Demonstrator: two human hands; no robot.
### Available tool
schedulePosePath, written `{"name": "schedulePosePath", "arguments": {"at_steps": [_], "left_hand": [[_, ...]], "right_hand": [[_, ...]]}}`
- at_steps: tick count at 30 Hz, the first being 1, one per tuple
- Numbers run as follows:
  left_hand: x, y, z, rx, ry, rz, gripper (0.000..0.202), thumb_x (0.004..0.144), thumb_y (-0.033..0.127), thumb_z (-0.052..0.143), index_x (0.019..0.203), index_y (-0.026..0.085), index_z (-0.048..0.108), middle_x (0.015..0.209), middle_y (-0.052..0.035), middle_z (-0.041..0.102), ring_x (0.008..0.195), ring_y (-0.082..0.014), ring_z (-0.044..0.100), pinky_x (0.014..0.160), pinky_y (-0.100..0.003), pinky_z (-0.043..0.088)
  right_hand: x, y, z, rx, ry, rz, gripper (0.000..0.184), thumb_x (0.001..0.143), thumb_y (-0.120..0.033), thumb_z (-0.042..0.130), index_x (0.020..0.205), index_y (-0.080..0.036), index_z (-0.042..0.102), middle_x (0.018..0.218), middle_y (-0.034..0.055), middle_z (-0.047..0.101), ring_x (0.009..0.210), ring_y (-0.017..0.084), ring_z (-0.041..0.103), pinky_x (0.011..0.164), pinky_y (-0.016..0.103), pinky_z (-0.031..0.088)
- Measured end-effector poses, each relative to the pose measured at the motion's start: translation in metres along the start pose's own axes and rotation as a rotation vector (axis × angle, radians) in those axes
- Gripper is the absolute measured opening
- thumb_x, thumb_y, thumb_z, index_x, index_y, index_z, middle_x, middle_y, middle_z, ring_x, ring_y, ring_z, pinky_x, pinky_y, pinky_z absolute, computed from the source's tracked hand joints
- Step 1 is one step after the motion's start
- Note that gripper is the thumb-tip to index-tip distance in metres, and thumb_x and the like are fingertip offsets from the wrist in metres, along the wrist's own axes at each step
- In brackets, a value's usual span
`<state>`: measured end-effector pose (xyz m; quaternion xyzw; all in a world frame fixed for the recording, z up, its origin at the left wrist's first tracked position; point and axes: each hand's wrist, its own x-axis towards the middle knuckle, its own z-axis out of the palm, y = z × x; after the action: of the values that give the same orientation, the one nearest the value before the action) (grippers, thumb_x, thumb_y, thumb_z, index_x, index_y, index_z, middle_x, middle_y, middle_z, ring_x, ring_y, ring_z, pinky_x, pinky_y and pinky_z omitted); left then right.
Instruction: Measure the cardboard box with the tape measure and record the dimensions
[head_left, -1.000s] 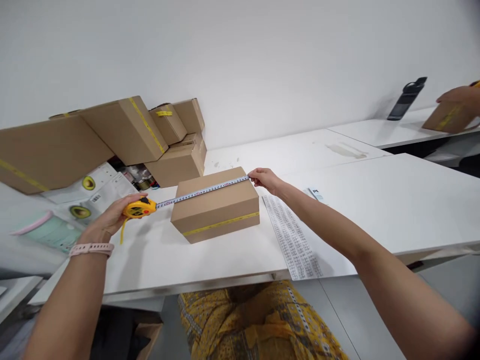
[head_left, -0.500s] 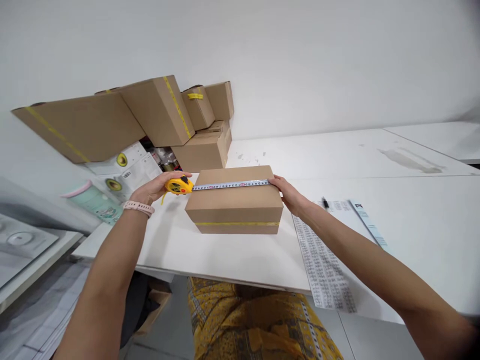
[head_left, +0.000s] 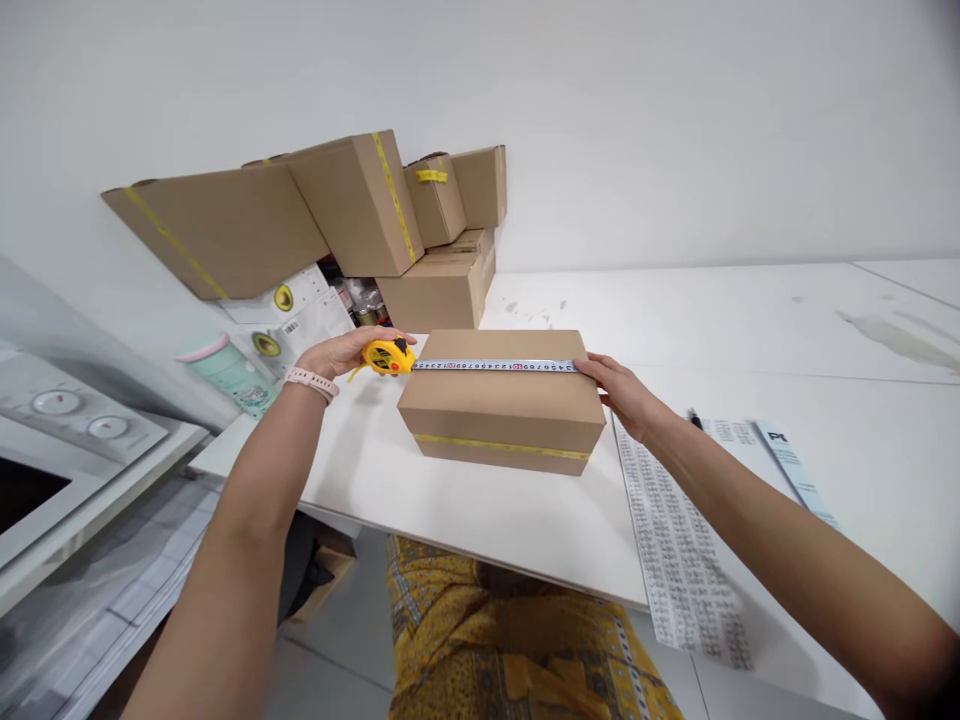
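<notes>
A closed brown cardboard box [head_left: 495, 405] with a yellow tape strip along its near side sits on the white table. My left hand [head_left: 349, 350], with a pink band at the wrist, is closed round a yellow tape measure [head_left: 388, 356] at the box's left edge. The silver blade [head_left: 487, 366] stretches across the top of the box from left to right. At the right edge my right hand [head_left: 619, 385] pinches the blade's end against the box, its other fingers down along the side and partly hidden.
Several cardboard boxes [head_left: 345, 200] are stacked at the back left, above avocado-print packs [head_left: 300, 310] and a mint-green tumbler [head_left: 229, 375]. Printed sheets [head_left: 682, 540] and a black pen [head_left: 694, 418] lie right. A white appliance with knobs [head_left: 75, 420] stands far left.
The camera view has turned left, so everything appears shifted to the right. Both hands keep the tape measure's blade stretched over the box, with no visible change of grip.
</notes>
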<state>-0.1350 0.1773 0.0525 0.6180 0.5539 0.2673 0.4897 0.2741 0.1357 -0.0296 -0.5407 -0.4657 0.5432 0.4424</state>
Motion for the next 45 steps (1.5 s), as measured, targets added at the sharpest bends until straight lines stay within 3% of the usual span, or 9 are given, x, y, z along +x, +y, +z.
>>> {"name": "schedulePosePath", "arguments": {"at_steps": [6, 12, 17, 20, 23, 26, 29, 34, 45], "left_hand": [[-0.004, 0.004, 0.001, 0.023, -0.023, 0.001, 0.056, 0.077, 0.056, 0.075, 0.116, 0.016, 0.077, 0.112, -0.0138, 0.077, 0.092, -0.0294, 0.072, 0.076, -0.036, 0.058], [-0.012, 0.011, 0.003, 0.082, -0.009, 0.016, 0.054, 0.075, 0.053, 0.077, 0.117, 0.019, 0.075, 0.11, -0.0111, 0.078, 0.094, -0.0277, 0.071, 0.075, -0.032, 0.056], [-0.045, 0.029, 0.008, 0.121, -0.042, 0.041, 0.056, 0.072, 0.047, 0.081, 0.122, 0.023, 0.073, 0.11, -0.0082, 0.077, 0.094, -0.0253, 0.072, 0.074, -0.028, 0.056], [-0.087, 0.027, 0.047, 0.021, -0.163, 0.001, 0.057, 0.073, 0.045, 0.082, 0.126, 0.025, 0.072, 0.115, -0.0083, 0.076, 0.096, -0.0272, 0.072, 0.075, -0.03, 0.058], [-0.132, 0.007, 0.124, -0.341, -0.274, -0.139, 0.056, 0.075, 0.047, 0.08, 0.125, 0.026, 0.069, 0.112, -0.0112, 0.074, 0.085, -0.0268, 0.073, 0.068, -0.037, 0.061], [-0.154, -0.016, 0.208, -0.795, -0.333, -0.14, 0.052, 0.068, 0.052, 0.084, 0.111, 0.026, 0.069, 0.107, -0.012, 0.072, 0.08, -0.0243, 0.072, 0.068, -0.039, 0.062], [-0.151, -0.021, 0.257, -0.997, -0.273, -0.05, 0.048, 0.074, 0.055, 0.08, 0.109, 0.025, 0.068, 0.102, -0.0114, 0.071, 0.075, -0.0206, 0.07, 0.068, -0.037, 0.062], [-0.14, -0.002, 0.257, -1.004, -0.134, -0.059, 0.046, 0.073, 0.06, 0.08, 0.096, 0.021, 0.072, 0.099, -0.0104, 0.071, 0.074, -0.0203, 0.066, 0.065, -0.036, 0.061], [-0.177, 0.01, 0.266, -1.045, -0.112, -0.173, 0.047, 0.08, 0.054, 0.078, 0.109, 0.019, 0.066, 0.104, -0.0097, 0.07, 0.077, -0.02, 0.067, 0.064, -0.037, 0.064]], "right_hand": [[0.003, -0.001, -0.003, -0.012, 0.015, -0.014, 0.032, 0.083, -0.047, 0.07, 0.105, -0.023, 0.067, 0.129, 0.01, 0.069, 0.118, 0.028, 0.062, 0.101, 0.044, 0.05], [0.001, -0.01, -0.01, -0.284, 0.101, -0.036, 0.031, 0.079, -0.051, 0.074, 0.073, -0.022, 0.066, 0.096, 0.0128, 0.074, 0.093, 0.029, 0.066, 0.093, 0.048, 0.049], [0.005, -0.023, -0.027, -0.252, 0.133, -0.166, 0.027, 0.079, -0.042, 0.075, 0.067, -0.022, 0.061, 0.081, 0.0076, 0.069, 0.082, 0.022, 0.061, 0.087, 0.043, 0.047], [0.018, -0.044, -0.035, -0.132, 0.175, -0.373, 0.022, 0.084, -0.039, 0.069, 0.073, -0.022, 0.061, 0.085, 0.0048, 0.067, 0.086, 0.019, 0.06, 0.092, 0.04, 0.046], [0.038, -0.069, -0.026, -0.163, 0.081, -0.472, 0.02, 0.089, -0.037, 0.063, 0.078, -0.021, 0.064, 0.092, 0.0053, 0.069, 0.096, 0.02, 0.06, 0.098, 0.04, 0.043], [0.061, -0.081, 0.0, -0.352, -0.089, -0.414, 0.02, 0.09, -0.034, 0.062, 0.077, -0.02, 0.068, 0.093, 0.0065, 0.07, 0.098, 0.022, 0.058, 0.1, 0.04, 0.042], [0.086, -0.079, 0.027, -0.513, -0.16, -0.326, 0.021, 0.091, -0.031, 0.063, 0.075, -0.018, 0.068, 0.089, 0.0081, 0.069, 0.086, 0.022, 0.058, 0.092, 0.04, 0.044], [0.112, -0.064, 0.046, -0.57, -0.199, -0.237, 0.022, 0.089, -0.037, 0.063, 0.08, -0.018, 0.066, 0.085, 0.0099, 0.069, 0.072, 0.021, 0.059, 0.075, 0.039, 0.046], [0.103, -0.062, 0.034, -0.587, -0.407, -0.208, 0.029, 0.079, -0.043, 0.071, 0.063, -0.02, 0.063, 0.07, 0.0019, 0.065, 0.063, 0.017, 0.057, 0.061, 0.032, 0.048]]}}
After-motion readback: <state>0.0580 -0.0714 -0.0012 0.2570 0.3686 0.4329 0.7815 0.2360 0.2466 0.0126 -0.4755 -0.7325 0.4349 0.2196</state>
